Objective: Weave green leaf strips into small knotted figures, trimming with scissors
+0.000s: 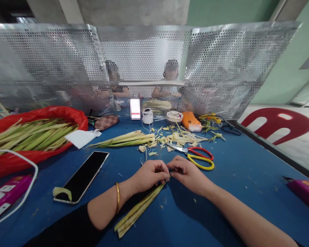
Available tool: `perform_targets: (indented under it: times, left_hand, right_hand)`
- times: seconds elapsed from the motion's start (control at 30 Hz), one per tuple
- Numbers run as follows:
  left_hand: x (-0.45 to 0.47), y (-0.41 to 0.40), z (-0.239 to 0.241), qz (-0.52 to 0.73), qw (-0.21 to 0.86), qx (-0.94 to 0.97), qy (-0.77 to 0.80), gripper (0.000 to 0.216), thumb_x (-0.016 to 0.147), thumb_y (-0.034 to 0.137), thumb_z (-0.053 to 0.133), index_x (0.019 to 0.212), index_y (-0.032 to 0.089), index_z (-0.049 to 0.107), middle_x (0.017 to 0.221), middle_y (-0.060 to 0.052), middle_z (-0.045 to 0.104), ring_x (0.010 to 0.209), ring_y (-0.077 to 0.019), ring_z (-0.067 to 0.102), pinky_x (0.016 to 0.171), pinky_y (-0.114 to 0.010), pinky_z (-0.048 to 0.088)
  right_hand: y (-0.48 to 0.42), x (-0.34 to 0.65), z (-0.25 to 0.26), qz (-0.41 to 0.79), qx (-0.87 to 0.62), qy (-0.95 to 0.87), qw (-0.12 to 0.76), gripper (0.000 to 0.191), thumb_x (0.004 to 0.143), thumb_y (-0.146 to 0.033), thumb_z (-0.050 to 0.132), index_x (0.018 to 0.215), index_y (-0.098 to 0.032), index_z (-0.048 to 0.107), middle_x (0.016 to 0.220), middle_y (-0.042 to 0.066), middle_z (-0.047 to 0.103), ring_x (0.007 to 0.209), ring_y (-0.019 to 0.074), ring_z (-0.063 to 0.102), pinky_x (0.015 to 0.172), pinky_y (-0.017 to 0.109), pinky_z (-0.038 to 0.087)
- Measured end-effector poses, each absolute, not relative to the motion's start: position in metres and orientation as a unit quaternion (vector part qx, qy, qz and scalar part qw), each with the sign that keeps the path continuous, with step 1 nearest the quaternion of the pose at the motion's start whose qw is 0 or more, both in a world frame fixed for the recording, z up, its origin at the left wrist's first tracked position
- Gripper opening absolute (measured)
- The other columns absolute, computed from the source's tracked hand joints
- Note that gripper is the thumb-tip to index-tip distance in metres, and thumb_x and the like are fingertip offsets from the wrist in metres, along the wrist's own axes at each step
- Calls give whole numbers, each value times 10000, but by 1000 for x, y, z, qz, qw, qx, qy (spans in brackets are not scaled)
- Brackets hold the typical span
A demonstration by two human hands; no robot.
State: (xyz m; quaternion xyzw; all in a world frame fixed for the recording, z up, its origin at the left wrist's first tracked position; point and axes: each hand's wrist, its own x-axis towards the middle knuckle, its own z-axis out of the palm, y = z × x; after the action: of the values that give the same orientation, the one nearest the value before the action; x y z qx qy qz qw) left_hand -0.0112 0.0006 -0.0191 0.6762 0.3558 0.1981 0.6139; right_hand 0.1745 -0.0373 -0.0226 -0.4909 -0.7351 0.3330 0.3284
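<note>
My left hand (pixel 149 175) and my right hand (pixel 187 173) meet over the blue table (pixel 237 178), fingers pinched together on the top end of a bundle of pale green leaf strips (pixel 137 211). The strips trail back toward me under my left wrist, which wears a gold bangle (pixel 117 197). Red and yellow scissors (pixel 195 155) lie just beyond my right hand. Another bunch of leaf strips (pixel 126 138) lies further back, with cut scraps (pixel 180 136) scattered beside it.
A black phone (pixel 82 175) lies left of my hands. A red bag of green leaves (pixel 33 135) fills the left side. Thread spool (pixel 147 116), tape roll (pixel 174 116) and an orange tool (pixel 192 121) stand by a perforated metal screen (pixel 144 58); people sit behind it. Pink boxes (pixel 305 192) sit at both edges.
</note>
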Motion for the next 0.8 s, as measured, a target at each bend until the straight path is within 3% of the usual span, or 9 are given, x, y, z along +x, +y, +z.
perform_targets:
  times: [0.23, 0.4, 0.53, 0.63, 0.8]
  left_hand:
    - [-10, 1, -20, 189, 621, 674, 352, 135, 734, 275, 611, 767, 157, 552, 698, -9, 662, 547, -93, 567, 474, -202, 355]
    - [-9, 3, -20, 227, 622, 638, 393, 209, 726, 333, 640, 775, 166, 525, 685, -4, 658, 525, -92, 569, 449, -194, 370]
    - [-10, 4, -19, 252, 634, 610, 404, 238, 673, 321, 691, 748, 163, 530, 653, -1, 646, 517, -89, 558, 445, -191, 379]
    - [-11, 5, -17, 257, 638, 597, 414, 231, 635, 293, 717, 726, 160, 551, 554, 19, 603, 485, -84, 525, 447, -188, 369]
    - [-12, 5, -16, 246, 639, 594, 423, 199, 604, 264, 711, 700, 160, 570, 519, 20, 588, 496, -91, 520, 461, -191, 355]
  right_hand:
    - [-37, 172, -28, 254, -518, -755, 311, 169, 781, -71, 571, 686, -190, 643, 773, 3, 531, 715, 135, 539, 649, 248, 405]
    - [-38, 176, -19, 168, -501, -783, 330, 128, 836, -156, 590, 727, -199, 642, 821, 32, 587, 774, 168, 546, 682, 277, 399]
    - [-43, 176, -12, 101, -475, -829, 278, 156, 888, -222, 554, 770, -208, 655, 757, 33, 626, 732, 175, 556, 676, 297, 362]
    - [-46, 175, -10, 123, -469, -837, 254, 148, 888, -242, 562, 770, -208, 645, 700, 12, 641, 674, 156, 558, 679, 294, 356]
    - [-46, 173, -10, 259, -472, -800, 265, 180, 869, -283, 568, 719, -210, 636, 673, -12, 633, 627, 132, 552, 631, 248, 392]
